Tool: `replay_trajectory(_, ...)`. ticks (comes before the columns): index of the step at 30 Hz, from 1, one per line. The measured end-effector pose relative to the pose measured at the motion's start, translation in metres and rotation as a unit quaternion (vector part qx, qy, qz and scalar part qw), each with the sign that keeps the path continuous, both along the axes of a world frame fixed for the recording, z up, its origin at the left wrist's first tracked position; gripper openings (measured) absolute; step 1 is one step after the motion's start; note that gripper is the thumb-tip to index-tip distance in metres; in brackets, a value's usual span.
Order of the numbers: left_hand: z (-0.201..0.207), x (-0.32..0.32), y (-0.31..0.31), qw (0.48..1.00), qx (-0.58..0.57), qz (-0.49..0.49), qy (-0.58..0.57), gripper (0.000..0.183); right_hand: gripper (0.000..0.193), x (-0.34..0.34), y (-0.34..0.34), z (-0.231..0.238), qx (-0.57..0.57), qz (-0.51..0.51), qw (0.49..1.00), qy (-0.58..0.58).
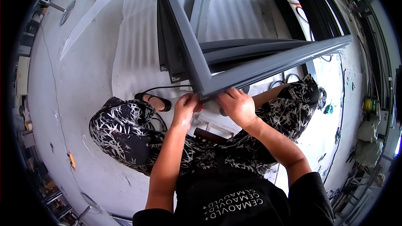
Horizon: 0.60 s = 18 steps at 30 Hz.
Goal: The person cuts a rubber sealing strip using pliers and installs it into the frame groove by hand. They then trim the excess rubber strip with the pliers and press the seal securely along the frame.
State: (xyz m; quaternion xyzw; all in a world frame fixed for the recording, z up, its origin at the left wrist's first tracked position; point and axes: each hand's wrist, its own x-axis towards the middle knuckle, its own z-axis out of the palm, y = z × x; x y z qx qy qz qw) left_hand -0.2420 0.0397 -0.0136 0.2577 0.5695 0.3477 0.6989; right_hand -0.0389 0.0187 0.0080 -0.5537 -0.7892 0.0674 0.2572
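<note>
In front of me is a stack of grey metal window frames [255, 71], the topmost with its corner pointing toward me. Just left of that corner is my left hand [185, 109], its thumb and fingers pinched together close to the frame; what lies between them is hidden. My right hand [238, 108] is closed at the underside of the near rail, right of the corner. Its fingers curl in against the frame, and their tips are partly covered.
White foam sheeting [136, 37] lies on the pale floor beneath and left of the frames. A black cable [167, 86] runs near my foot. An orange-handled tool [72, 160] lies at the left. Shelves and goods line both sides.
</note>
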Motion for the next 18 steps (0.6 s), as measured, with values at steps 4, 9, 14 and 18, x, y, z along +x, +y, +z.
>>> replay_trajectory(4, -0.006, -0.003, -0.002, 1.0, 0.003, -0.008, -0.018, 0.02, 0.017, -0.002, -0.002, -0.015, 0.025, -0.006, 1.0, -0.001)
replay_trajectory(9, 0.009, 0.003, -0.013, 0.997, -0.048, 0.007, -0.065, 0.025, 0.018, -0.002, -0.002, -0.012, 0.017, -0.012, 1.0, 0.004)
replay_trajectory(14, 0.002, 0.008, -0.016, 0.997, -0.037, 0.007, -0.063, 0.023, 0.03, -0.002, 0.001, -0.005, 0.023, 0.008, 1.0, -0.02)
replay_trajectory(18, -0.003, 0.011, -0.02, 1.0, -0.005, -0.017, -0.016, 0.024, 0.033, -0.001, 0.0, -0.003, 0.006, 0.008, 0.999, -0.033)
